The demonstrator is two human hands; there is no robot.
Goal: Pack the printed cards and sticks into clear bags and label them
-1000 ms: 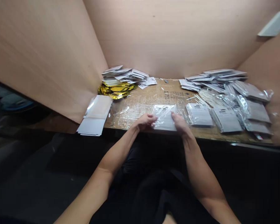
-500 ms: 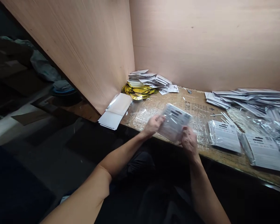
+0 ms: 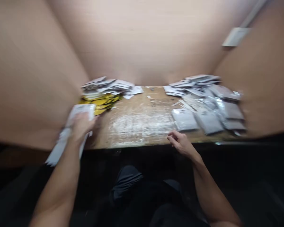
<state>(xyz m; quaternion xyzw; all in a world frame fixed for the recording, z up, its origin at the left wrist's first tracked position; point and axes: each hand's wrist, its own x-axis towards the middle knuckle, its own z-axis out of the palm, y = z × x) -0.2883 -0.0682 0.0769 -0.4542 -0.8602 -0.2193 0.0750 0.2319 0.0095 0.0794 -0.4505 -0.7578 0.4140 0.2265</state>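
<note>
Our left hand (image 3: 81,126) grasps flat white cardboard sheets (image 3: 63,145); our right hand (image 3: 182,144), fingers released, sits near clear plastic-sleeved grey packets (image 3: 184,119).

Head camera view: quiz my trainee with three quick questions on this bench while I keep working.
1. Which hand holds the white cards, left or right?
2. True or false: the right hand is gripping a sleeved packet.
3. Fill in the blank: the crinkled foil beside the loose card pile is ____ in colour.

Key:
1. The left hand.
2. False: it holds nothing.
3. Gold.
</note>
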